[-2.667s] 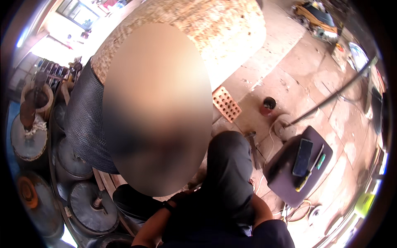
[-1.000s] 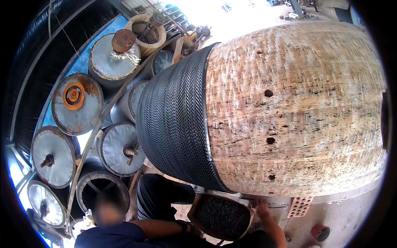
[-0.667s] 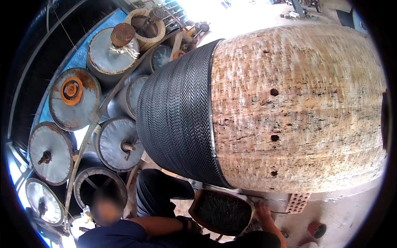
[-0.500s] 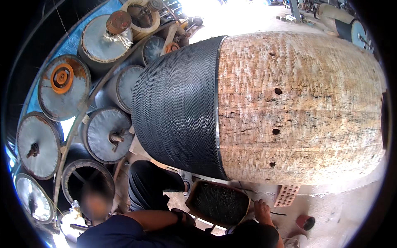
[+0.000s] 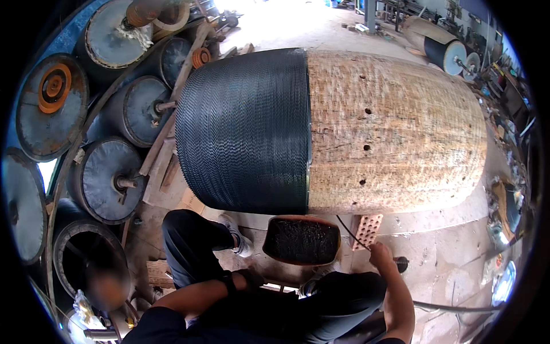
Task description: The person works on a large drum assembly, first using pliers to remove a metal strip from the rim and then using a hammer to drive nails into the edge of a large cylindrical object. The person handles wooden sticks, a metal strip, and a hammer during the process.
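A large drum (image 5: 401,132) lies on its side before me, its right part bare, pitted wood with several dark holes. Its left part bears a black, finely toothed winding (image 5: 246,132). My right hand (image 5: 381,255) is closed on a thin dark strip (image 5: 356,237), low in front of the drum's wooden part. That strip runs up and left toward the drum's underside. My left hand (image 5: 250,279), below a dark wristband, rests by my lap; its fingers are too dark to make out. Between my feet stands a tub (image 5: 295,262) of dark, bristly material.
Several metal-ended rollers (image 5: 114,180) are stacked on a rack at the left. A perforated brick (image 5: 367,229) sits under the drum's front, beside my right hand. A dark cable or strip (image 5: 458,308) crosses the floor at the lower right. Another roller (image 5: 452,56) lies at the far right.
The view has shifted, so the drum looks smaller and the tub higher. My right hand appears farther up and right, with the strip now showing between it and the drum.
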Demonstrator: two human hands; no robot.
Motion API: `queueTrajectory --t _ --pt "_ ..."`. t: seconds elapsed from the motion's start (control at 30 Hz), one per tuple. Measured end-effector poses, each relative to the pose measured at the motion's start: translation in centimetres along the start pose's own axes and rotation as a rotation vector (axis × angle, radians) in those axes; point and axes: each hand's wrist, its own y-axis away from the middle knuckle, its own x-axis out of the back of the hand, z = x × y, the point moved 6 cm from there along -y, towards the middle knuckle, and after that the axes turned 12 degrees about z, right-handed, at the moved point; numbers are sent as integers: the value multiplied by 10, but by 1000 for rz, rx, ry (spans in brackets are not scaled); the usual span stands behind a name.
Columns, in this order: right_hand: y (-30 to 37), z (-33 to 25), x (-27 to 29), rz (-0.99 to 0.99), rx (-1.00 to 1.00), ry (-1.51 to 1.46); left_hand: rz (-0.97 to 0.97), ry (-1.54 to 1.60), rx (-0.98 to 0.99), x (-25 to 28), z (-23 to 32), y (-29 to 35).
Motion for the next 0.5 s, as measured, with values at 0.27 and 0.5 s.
queueTrajectory --t 0.27,0.5 --pt "5 -71 110 -131 -9 137 202 151 -229 87 82 46" --pt "10 -151 156 3 369 309 907 519 -519 186 144 46"
